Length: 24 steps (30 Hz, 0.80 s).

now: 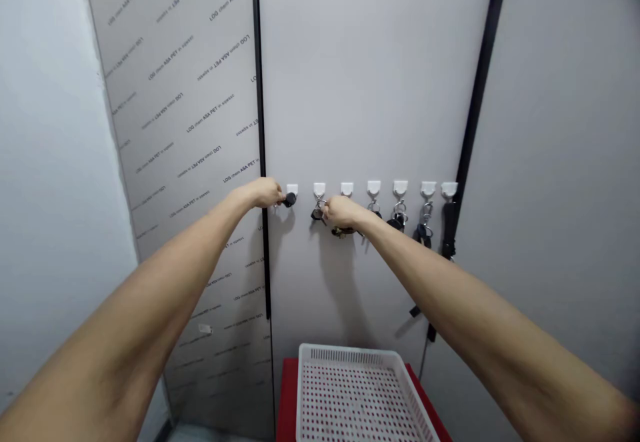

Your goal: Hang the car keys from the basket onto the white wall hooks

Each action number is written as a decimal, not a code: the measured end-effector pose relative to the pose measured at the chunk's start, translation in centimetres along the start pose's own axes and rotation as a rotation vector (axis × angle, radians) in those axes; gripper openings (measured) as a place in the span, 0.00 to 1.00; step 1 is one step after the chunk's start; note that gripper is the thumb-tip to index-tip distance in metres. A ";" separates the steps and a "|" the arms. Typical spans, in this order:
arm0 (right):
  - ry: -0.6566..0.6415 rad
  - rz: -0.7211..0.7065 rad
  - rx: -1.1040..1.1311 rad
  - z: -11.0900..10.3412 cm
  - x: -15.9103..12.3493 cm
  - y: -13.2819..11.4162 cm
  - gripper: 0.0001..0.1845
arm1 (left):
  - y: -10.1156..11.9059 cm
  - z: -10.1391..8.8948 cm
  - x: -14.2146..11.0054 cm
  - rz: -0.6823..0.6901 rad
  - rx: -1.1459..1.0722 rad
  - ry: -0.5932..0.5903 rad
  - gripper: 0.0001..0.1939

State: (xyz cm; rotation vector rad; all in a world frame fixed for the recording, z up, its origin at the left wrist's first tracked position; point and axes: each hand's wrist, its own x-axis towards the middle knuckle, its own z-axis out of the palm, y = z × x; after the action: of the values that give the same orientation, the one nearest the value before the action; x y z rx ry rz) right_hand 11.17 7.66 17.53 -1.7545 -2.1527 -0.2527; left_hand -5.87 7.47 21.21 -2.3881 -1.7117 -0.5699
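Note:
My left hand (269, 193) is closed in a pinch on a key with a black head (290, 199), just below the leftmost white hook (293, 189). A bit of metal shows under its fingers. Farther right, my right hand (341, 211) pinches a key ring (321, 203) at the second white hook (319, 189); a dark key (317, 214) hangs from that ring. Below my right hand, more dark and brassy keys (343, 232) stick out, partly hidden by the hand and wrist.
More white hooks (400, 187) run rightward along the grey panel (370, 82), carrying key bunches (397, 221) and a black strap (449, 229). A long black handle (261, 95) stands left. Below, a white perforated basket (345, 352) rests on something red (287, 395).

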 end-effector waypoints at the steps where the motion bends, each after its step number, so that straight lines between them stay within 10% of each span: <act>1: 0.036 0.020 -0.014 -0.1 -0.1 0.2 0.13 | 0.0 -0.1 0.2 -0.012 -0.019 0.085 0.11; 7: 0.374 0.087 0.036 -1.2 0.5 -0.1 0.16 | 0.4 1.4 0.3 0.007 -0.063 0.466 0.16; 12: 0.231 -0.194 0.104 -0.3 0.4 -0.4 0.13 | 1.7 6.7 -2.6 0.155 -0.135 0.346 0.17; 16: 0.334 -0.101 0.142 0.0 0.7 0.1 0.14 | 1.4 10.6 -4.6 0.164 -0.199 0.183 0.16; 24: 0.367 0.011 0.129 -2.0 2.3 0.5 0.15 | 0.9 10.9 -5.8 0.171 -0.318 0.140 0.17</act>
State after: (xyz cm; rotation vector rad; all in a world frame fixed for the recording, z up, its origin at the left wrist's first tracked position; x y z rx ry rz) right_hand 11.61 9.14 20.15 -1.5128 -1.8532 -0.3900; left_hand -4.25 5.72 9.07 -2.5959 -1.4336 -1.0205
